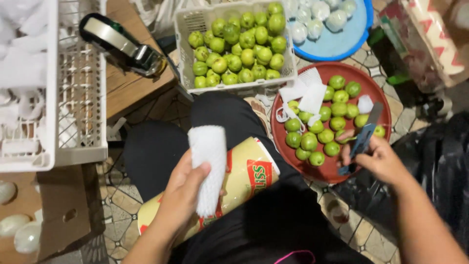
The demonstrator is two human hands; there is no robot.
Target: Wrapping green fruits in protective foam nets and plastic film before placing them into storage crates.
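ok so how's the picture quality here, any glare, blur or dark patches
Head view: bright, even light on the green fruit in the white crate; white foam nets at the left edge blown out; the right hand and its knife slightly motion-blurred; dark clothing bottom centre loses detail; left hand fairly sharp.

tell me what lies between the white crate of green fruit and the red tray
In the head view, white foam net sleeves lie between the white crate and the red tray, draped over the tray's near rim.

Green fruit (312,142), red tray (381,105), white foam net (209,166)
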